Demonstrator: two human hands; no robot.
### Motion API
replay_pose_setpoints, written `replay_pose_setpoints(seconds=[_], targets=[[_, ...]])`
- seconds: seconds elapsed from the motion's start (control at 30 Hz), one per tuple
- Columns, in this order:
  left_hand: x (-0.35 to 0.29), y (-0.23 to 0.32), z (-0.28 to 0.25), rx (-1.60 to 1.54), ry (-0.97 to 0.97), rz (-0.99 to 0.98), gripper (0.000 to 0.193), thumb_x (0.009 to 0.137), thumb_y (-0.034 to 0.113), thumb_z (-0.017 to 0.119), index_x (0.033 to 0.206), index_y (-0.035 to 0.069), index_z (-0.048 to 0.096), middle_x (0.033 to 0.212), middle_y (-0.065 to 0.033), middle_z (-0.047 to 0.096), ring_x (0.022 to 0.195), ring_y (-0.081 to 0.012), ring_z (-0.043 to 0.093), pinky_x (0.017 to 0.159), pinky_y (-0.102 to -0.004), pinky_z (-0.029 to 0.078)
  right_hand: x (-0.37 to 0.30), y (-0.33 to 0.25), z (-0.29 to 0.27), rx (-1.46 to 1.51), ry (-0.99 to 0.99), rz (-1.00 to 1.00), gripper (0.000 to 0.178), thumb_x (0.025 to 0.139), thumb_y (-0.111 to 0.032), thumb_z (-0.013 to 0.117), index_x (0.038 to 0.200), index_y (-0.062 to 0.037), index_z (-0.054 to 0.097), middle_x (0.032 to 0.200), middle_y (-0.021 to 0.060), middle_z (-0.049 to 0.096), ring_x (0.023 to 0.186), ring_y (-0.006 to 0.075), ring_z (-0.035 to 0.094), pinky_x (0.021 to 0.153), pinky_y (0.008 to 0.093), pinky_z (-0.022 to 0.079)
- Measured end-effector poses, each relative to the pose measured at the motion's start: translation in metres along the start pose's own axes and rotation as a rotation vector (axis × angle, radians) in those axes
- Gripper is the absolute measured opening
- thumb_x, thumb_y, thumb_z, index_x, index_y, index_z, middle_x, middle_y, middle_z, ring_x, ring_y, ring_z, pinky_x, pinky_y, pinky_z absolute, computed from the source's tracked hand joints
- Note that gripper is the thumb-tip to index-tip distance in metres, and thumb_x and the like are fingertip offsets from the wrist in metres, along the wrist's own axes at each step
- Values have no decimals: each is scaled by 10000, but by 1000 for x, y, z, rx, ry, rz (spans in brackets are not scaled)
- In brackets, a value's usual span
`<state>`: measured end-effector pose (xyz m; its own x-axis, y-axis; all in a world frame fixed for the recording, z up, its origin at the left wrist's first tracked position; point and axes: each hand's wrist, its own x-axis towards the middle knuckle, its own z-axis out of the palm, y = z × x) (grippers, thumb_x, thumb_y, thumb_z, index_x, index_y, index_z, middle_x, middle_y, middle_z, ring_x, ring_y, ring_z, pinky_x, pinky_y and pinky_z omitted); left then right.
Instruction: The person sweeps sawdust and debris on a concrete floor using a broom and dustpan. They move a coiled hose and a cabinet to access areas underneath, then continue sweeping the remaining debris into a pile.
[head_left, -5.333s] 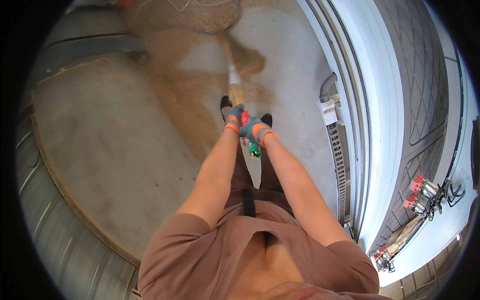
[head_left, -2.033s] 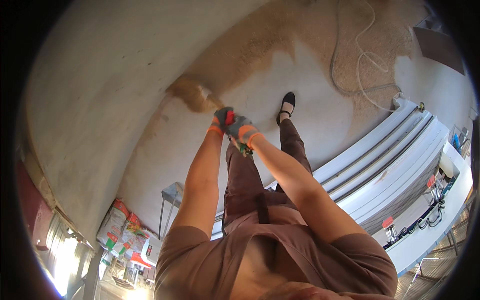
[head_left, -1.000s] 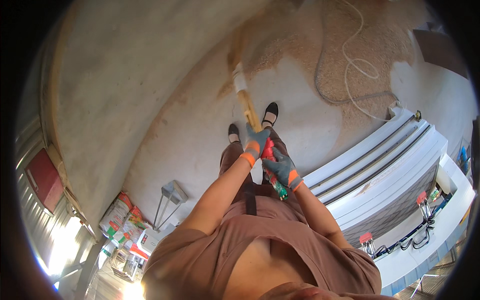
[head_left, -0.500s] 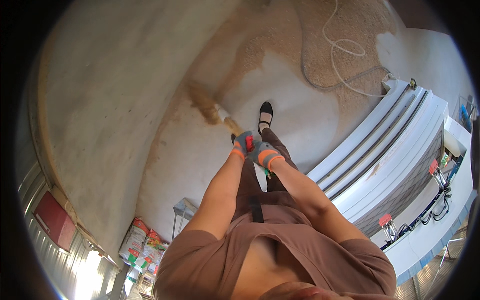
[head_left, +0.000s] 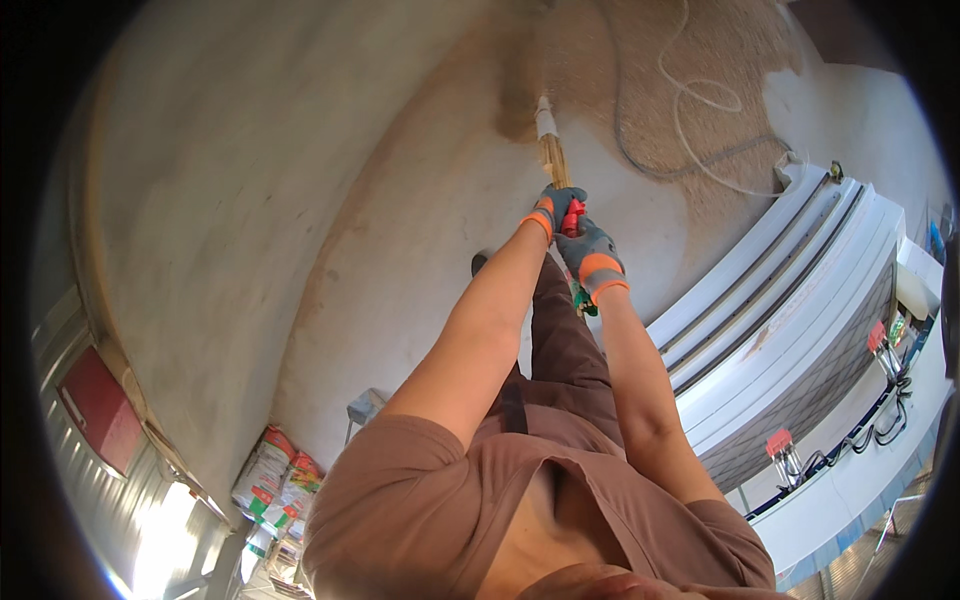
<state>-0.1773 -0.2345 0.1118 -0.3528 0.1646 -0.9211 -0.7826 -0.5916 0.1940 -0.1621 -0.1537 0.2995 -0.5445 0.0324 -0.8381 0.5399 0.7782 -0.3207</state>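
In the head view you look straight down past your brown shirt and trousers at a pale concrete floor (head_left: pixel 300 200). Both of your gloved hands are wrapped tight around a broom (head_left: pixel 553 160): your left hand (head_left: pixel 555 208) is higher on the handle, your right hand (head_left: pixel 592 260) just below and nearer your body. The gloves are grey with orange cuffs. The handle is pale wood with a red and green grip section showing between and below your hands. It points away from you, and its white-collared head meets the floor at the edge of a tan spread of grain (head_left: pixel 640 70).

A white rope (head_left: pixel 700 95) curls over the grain, just beyond the broom head. To your right runs a long white machine (head_left: pixel 800 290). Behind you to the left lie printed sacks (head_left: pixel 275 480) near a corrugated wall. One shoe (head_left: pixel 480 262) shows beside your left forearm.
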Motion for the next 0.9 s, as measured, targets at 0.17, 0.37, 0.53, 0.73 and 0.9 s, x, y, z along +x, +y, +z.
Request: replay_pose_setpoints(seconds=[0.17,0.37,0.53,0.73,0.9], targets=[[-102,-1,33,315,75,214,237,834,167,772,967,14,649,695,-143,654,575,-257,642,500,-428,547,-48,45,-10,356,-59,-138,428,889,-341,709,1180,-31,654,1032,139,734,858,241,693,788,375,540],[-160,-6,-18,329,173,243,405,803,191,773,1116,-7,611,773,-151,714,664,-309,709,622,-433,566,-109,46,50,687,-129,-166,300,934,-167,686,1200,-36,638,911,14,667,768,101,617,640,295,507],[-237,-16,-37,459,242,315,461,804,145,711,1221,24,556,813,-168,726,712,-313,730,644,-430,583,-174,22,75,550,-111,-461,242,955,-226,700,1128,-62,657,855,38,644,691,162,631,601,307,519],[-271,-24,-67,622,308,431,659,761,207,762,1332,-17,521,1138,-261,692,1067,-390,689,885,-439,556,-175,21,43,507,-264,41,509,912,-567,684,1068,-82,692,794,63,661,667,176,657,589,312,552],[-335,-2,-64,316,256,393,422,763,238,800,1050,-47,677,936,-185,730,848,-299,714,742,-418,570,-171,-44,20,-17,58,-186,653,883,-639,653,955,7,721,814,91,706,688,193,664,586,352,518]])
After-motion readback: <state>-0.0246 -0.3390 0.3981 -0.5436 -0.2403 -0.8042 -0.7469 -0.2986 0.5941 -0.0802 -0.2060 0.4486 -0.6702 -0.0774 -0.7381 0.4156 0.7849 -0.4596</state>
